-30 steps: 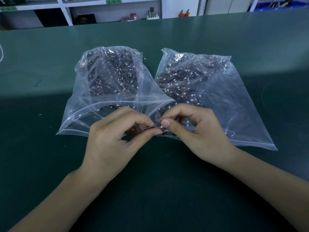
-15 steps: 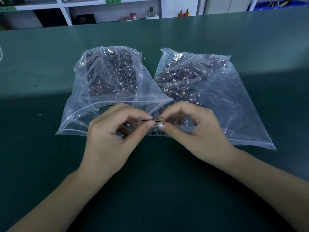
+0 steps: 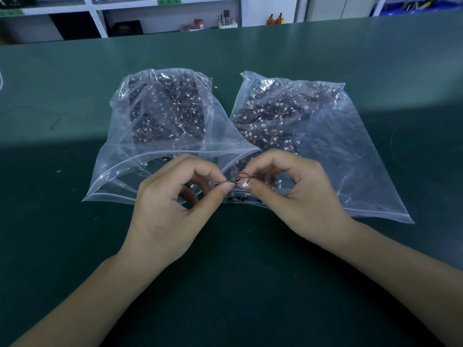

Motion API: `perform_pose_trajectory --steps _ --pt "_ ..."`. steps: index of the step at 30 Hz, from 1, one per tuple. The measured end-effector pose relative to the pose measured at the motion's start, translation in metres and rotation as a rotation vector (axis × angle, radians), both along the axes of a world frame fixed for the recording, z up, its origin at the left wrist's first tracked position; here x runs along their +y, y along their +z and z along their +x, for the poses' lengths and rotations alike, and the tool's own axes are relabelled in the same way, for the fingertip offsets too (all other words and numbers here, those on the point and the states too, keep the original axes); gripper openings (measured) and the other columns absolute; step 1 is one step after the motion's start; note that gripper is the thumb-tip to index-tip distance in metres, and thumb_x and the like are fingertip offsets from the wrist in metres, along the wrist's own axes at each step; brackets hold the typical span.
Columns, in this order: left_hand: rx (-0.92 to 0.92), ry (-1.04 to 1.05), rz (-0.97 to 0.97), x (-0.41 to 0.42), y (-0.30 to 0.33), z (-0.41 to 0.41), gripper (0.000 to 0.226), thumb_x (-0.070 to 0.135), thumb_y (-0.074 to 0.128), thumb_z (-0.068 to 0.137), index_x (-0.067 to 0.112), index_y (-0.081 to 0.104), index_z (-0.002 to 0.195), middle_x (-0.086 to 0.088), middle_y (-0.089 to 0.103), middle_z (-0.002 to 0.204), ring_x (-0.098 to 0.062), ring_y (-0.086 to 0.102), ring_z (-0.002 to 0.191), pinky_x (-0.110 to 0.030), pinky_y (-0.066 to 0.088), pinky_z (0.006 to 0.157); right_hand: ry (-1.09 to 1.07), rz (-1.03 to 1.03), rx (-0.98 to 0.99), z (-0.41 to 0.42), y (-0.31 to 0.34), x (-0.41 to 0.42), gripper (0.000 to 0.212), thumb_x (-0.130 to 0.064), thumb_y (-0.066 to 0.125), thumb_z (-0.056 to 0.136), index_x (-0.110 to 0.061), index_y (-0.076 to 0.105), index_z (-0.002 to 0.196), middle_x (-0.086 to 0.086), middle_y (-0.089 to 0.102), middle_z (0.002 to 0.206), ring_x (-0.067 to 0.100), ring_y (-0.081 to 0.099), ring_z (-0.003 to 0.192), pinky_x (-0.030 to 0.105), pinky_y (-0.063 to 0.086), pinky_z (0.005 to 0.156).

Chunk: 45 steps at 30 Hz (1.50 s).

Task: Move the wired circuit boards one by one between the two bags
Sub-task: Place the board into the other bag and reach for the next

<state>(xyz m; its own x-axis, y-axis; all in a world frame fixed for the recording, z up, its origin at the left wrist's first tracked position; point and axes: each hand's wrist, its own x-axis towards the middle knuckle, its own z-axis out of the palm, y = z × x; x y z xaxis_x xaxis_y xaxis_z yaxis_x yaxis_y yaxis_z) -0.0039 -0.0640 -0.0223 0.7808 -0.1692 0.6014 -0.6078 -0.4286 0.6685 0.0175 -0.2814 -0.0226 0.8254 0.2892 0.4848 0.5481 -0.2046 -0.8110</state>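
Two clear plastic bags lay side by side on the green bench (image 3: pixel 75 246), mouths toward the person. The left bag (image 3: pixel 160 126) and the right bag (image 3: pixel 325 146) each held a heap of dark wired circuit boards with small white connectors; the left bag's near corner overlapped the right bag's edge.

One wired circuit board (image 3: pixel 226 182) was held edge-on between both hands, above the mouths of the bags, about where the two bags met. It was thin and dark, with a short loop of red and orange wire rising from it and a white connector by the right thumb.

The left hand (image 3: pixel 172 204) pinched the board's left end, its grip clamped on it between thumb and forefinger, the other fingers curled beneath. The right hand (image 3: pixel 298 194) gripped the right end at the wire and connector, likewise pinched between thumb and forefinger. The fingertips of the two hands nearly met over the board.

At the far side of the bench stood white shelving (image 3: pixel 165 13) carrying small items too indistinct to identify.
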Motion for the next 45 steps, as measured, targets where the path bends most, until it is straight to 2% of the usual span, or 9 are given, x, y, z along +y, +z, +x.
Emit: perform_pose_trajectory --steps 13,30,39,45 --pt "-0.005 -0.006 0.025 0.0003 -0.0003 -0.0002 0.008 0.02 0.079 0.093 0.015 0.073 0.093 0.011 0.067 0.093 -0.016 0.07 0.085 -0.032 0.055 0.063 0.005 -0.014 0.004 0.0006 -0.0009 0.0005 0.006 -0.006 0.076 0.094 -0.011 0.074 0.096 -0.01 0.074 0.091 0.018 0.067 0.083 0.019 0.048 0.077" --pt "-0.006 0.011 0.038 0.0005 -0.0016 0.0011 0.008 0.022 0.08 0.094 0.02 0.072 0.093 0.011 0.068 0.092 -0.018 0.07 0.085 -0.031 0.055 0.065 0.001 -0.047 -0.031 0.0022 -0.0025 -0.001 0.008 -0.005 0.077 0.095 -0.012 0.075 0.097 -0.012 0.074 0.092 0.016 0.068 0.086 0.015 0.046 0.079" --pt "0.021 -0.009 0.032 0.0014 -0.0027 0.0008 0.009 0.022 0.08 0.094 0.019 0.071 0.093 0.009 0.068 0.092 -0.018 0.07 0.085 -0.033 0.055 0.063 0.014 -0.081 -0.038 0.0037 -0.003 -0.0024 0.007 -0.008 0.077 0.095 -0.013 0.073 0.097 -0.009 0.073 0.092 0.019 0.068 0.087 0.023 0.051 0.08" --pt "-0.007 0.016 0.021 0.0021 -0.0014 0.0011 0.007 0.027 0.077 0.095 0.025 0.071 0.094 0.01 0.069 0.093 -0.017 0.07 0.085 -0.029 0.055 0.064 -0.005 -0.111 -0.07 0.005 -0.0022 -0.0032 0.01 -0.016 0.079 0.095 -0.019 0.074 0.103 -0.014 0.074 0.097 0.017 0.068 0.09 0.017 0.047 0.081"
